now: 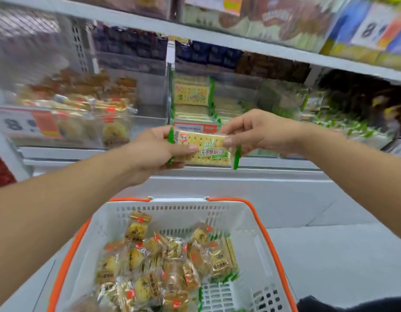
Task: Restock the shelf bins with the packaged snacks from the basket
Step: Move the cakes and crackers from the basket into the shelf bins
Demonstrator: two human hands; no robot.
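Observation:
A green-edged cracker packet (206,152) is held level in front of the shelf, above the basket. My left hand (156,152) grips its left end with the thumb on top. My right hand (256,131) pinches its right end. Just behind it, a clear shelf bin (170,86) holds stacked packets of the same crackers (191,94). Below, a white basket with an orange rim (260,224) holds several gold-wrapped pastry packs (150,262) and a few green cracker packets (228,251) at its right side.
A bin of gold pastry packs (82,109) stands to the left with a price card (26,124). Green-wrapped snacks (343,124) fill a bin on the right. An upper shelf (240,43) carries boxed goods. Grey floor (341,255) lies right of the basket.

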